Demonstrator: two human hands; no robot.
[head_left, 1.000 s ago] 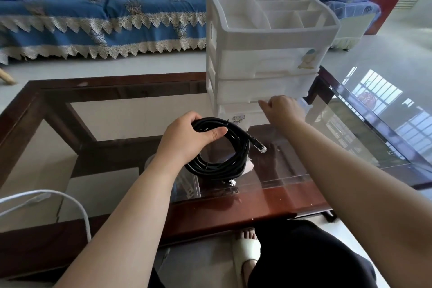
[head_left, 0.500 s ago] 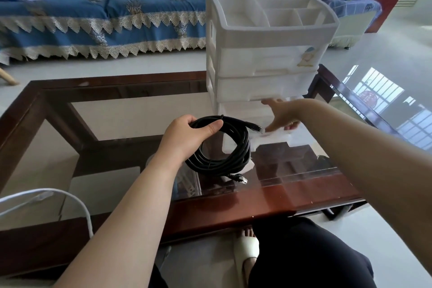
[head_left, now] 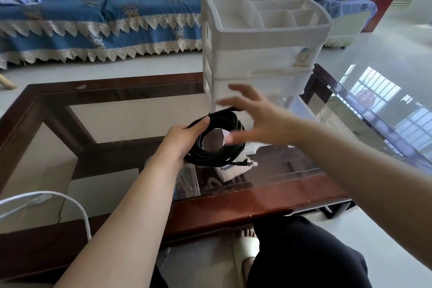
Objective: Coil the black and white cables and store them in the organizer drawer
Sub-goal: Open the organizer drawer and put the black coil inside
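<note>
I grip the coiled black cable (head_left: 217, 142) in my left hand (head_left: 184, 140), right hand (head_left: 257, 119) spread open; the white cable (head_left: 77, 208) at lower left is uncoiled, nothing stored in the organizer (head_left: 257, 54).

One coiled black cable (head_left: 217, 145), one white cable (head_left: 77, 206), one white plastic drawer organizer (head_left: 257, 54), one glass-topped wooden table (head_left: 233, 208), two bare hands: left hand (head_left: 182, 140), right hand (head_left: 259, 117).

The black cable (head_left: 217, 147) is wound into a coil held above the surface; the white cable (head_left: 77, 206) arcs loose at the near left; the white organizer (head_left: 257, 54) stands behind.
</note>
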